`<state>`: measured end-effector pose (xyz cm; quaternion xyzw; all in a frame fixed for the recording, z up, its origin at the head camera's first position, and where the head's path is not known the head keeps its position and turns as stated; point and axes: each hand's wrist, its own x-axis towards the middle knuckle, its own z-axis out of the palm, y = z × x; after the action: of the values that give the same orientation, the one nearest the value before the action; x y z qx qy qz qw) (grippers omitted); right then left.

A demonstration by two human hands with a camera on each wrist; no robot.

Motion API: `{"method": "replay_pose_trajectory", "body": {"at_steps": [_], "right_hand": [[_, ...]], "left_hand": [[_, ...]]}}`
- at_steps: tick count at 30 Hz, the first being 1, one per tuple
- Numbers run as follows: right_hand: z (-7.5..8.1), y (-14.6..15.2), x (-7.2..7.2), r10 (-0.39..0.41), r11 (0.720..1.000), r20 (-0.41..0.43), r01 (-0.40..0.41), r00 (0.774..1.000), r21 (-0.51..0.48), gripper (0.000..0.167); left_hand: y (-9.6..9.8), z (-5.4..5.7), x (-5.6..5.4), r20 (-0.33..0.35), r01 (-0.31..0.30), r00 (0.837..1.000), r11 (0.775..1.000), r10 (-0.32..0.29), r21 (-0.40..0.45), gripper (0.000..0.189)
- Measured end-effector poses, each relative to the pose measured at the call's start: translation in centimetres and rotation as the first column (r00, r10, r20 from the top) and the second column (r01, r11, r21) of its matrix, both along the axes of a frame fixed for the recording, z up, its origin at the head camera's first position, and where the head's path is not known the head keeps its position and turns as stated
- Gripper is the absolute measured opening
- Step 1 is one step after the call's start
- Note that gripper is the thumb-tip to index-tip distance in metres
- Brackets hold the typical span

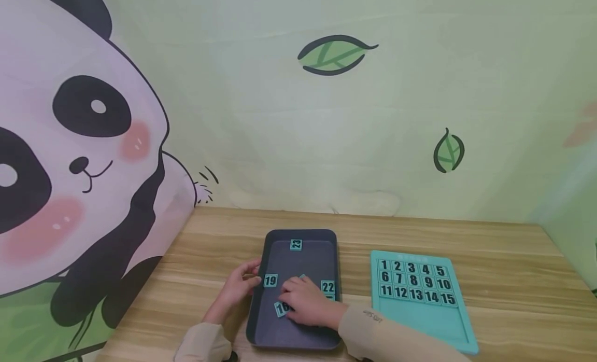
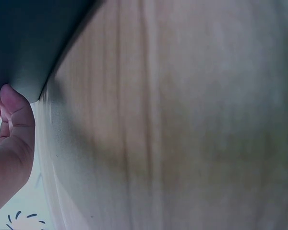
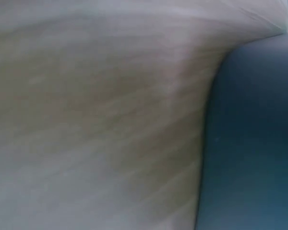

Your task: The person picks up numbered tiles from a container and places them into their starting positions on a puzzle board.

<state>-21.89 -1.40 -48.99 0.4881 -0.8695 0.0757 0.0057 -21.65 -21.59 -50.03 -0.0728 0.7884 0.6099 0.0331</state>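
Observation:
A dark rectangular tray (image 1: 294,337) lies on the wooden table with loose teal number tiles in it. My left hand (image 1: 238,287) holds the tray's left edge; the left wrist view shows its thumb (image 2: 14,103) against the outer wall. Inside the tray, my right hand (image 1: 310,302) reaches down among the tiles with bent fingers, and what lies under its fingertips is hidden. Tile 16 (image 1: 281,308) sits tilted by those fingers, partly covered. Tile 19 (image 1: 270,280), tile 22 (image 1: 328,287) and tile 23 (image 1: 296,245) lie apart from it. In the right wrist view only the tray's outer wall (image 3: 254,134) shows, without the hand.
To the right of the tray is a teal number board (image 1: 422,320), its upper rows filled with tiles 1 to 15 in order. The wooden table (image 1: 210,237) runs back to a wall hanging (image 1: 280,159) printed with a panda and leaves.

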Motion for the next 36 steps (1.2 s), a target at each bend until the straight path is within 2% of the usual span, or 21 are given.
{"method": "replay_pose_trajectory", "body": {"at_steps": [2,3,6,9,10,13,15,18,22,28,32,36], "right_hand": [[0.0,0.0,0.0,0.000,1.000,0.005,0.000,1.000,-0.008,0.030],[0.0,0.0,0.0,0.000,1.000,0.009,0.000,1.000,-0.012,0.030],[0.2,0.2,0.1,-0.001,1.000,0.032,0.002,0.999,-0.025,0.030],[0.7,0.6,0.3,-0.009,0.999,0.056,0.011,0.998,-0.042,0.030],[0.9,0.8,0.3,-0.011,0.999,0.061,0.014,0.998,-0.049,0.030],[1.8,1.4,0.5,-0.013,0.998,0.064,0.017,0.998,-0.067,0.029],[2.4,2.0,0.7,-0.010,0.997,0.068,0.015,0.998,-0.077,0.029],[3.3,3.0,1.0,-0.014,0.996,0.073,0.020,0.997,-0.088,0.029],[3.5,4.7,1.0,-0.022,0.992,0.064,0.030,0.998,-0.120,0.029],[3.5,7.3,0.8,-0.034,0.970,0.068,0.049,0.997,-0.239,0.030],[3.3,9.3,0.8,-0.085,0.944,0.023,0.088,0.996,-0.319,0.032],[3.4,11.2,0.8,-0.166,0.929,-0.009,0.153,0.986,-0.337,0.034]], "left_hand": [[-0.1,-0.1,0.1,-0.036,0.020,0.999,1.000,-0.019,0.010,0.043],[-0.4,-0.2,0.2,-0.083,0.055,0.995,0.998,-0.053,0.027,0.042],[-0.5,-0.5,0.3,-0.121,0.084,0.989,0.996,-0.080,0.034,0.042],[-0.3,-0.4,0.2,-0.088,0.059,0.994,0.998,-0.057,0.025,0.042],[-0.1,-0.2,0.1,-0.045,0.023,0.999,1.000,-0.022,0.008,0.043],[0.2,0.1,0.0,-0.006,-0.012,1.000,1.000,0.012,-0.006,0.043],[0.3,0.2,0.0,0.007,-0.015,1.000,1.000,0.015,-0.018,0.043],[0.2,0.2,0.0,0.008,-0.014,1.000,1.000,0.015,-0.019,0.044],[0.3,0.4,0.2,0.005,-0.022,1.000,1.000,0.022,-0.021,0.044],[0.4,0.5,0.3,0.007,-0.023,1.000,0.999,0.023,-0.027,0.044],[0.4,0.5,0.3,0.007,-0.022,1.000,0.999,0.022,-0.031,0.044],[0.5,0.6,0.2,0.002,-0.021,1.000,0.999,0.021,-0.037,0.043]]}}
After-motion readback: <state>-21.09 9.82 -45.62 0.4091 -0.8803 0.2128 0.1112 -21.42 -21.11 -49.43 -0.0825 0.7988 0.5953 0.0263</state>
